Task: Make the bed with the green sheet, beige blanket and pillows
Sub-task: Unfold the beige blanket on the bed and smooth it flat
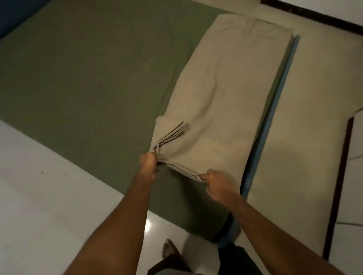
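Two bare forearms (122, 223) reach out over a pale tiled floor (32, 175). Left hand (147, 161) and right hand (217, 183) each curl their fingers tightly around the near edge of a folded beige blanket (226, 89), which lies along the right side of the green sheet (90, 68).

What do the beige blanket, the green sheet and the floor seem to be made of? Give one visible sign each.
The beige blanket looks like soft matte cloth: its layers bunch and fold. The green sheet seems thin matte fabric, perhaps cotton: shallow creases. The floor looks like glossy tile, probably ceramic: it reflects a light.
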